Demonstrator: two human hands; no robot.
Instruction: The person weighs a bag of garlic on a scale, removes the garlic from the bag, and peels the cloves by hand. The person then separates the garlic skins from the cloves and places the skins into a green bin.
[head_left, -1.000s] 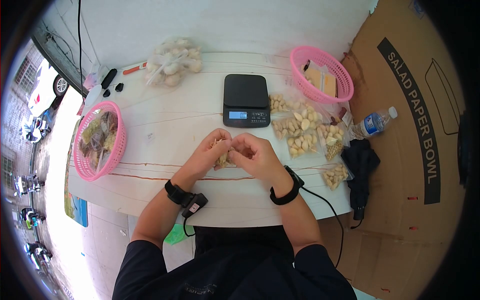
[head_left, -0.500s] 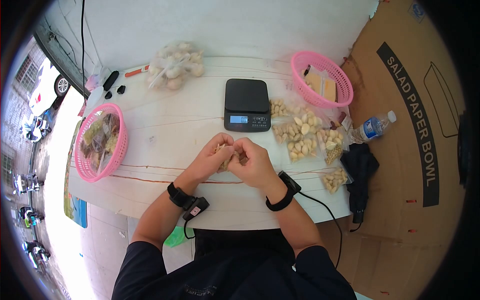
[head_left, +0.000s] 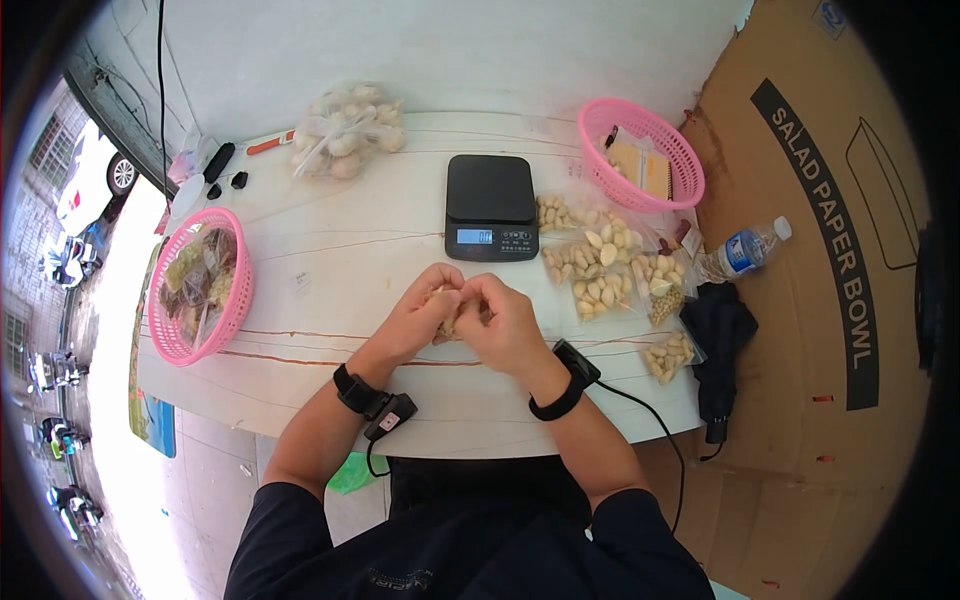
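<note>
Just in front of the scale, my left hand (head_left: 416,318) and my right hand (head_left: 498,322) meet with fingers pinched together. Between them is a small bundle of pale tan pieces (head_left: 443,326), apparently in a clear bag; the fingers cover most of it. The black digital scale (head_left: 491,206) has a bare platform and a lit display. To its right lie several clear bags of pale nuts and cloves, among them a bag of garlic cloves (head_left: 603,294) and a bag of peanuts (head_left: 668,356).
A pink basket (head_left: 247,290) with filled bags stands left. Another pink basket (head_left: 697,180) holds a notebook. A bag of garlic bulbs (head_left: 348,133) and an orange-handled knife (head_left: 268,143) lie at the back. A water bottle (head_left: 745,252) and black umbrella (head_left: 715,350) are right, beside a cardboard sheet (head_left: 800,300).
My hands stay together on the bundle, with only slight finger movement. The whole view has shifted a little; the things on the table have not moved.
</note>
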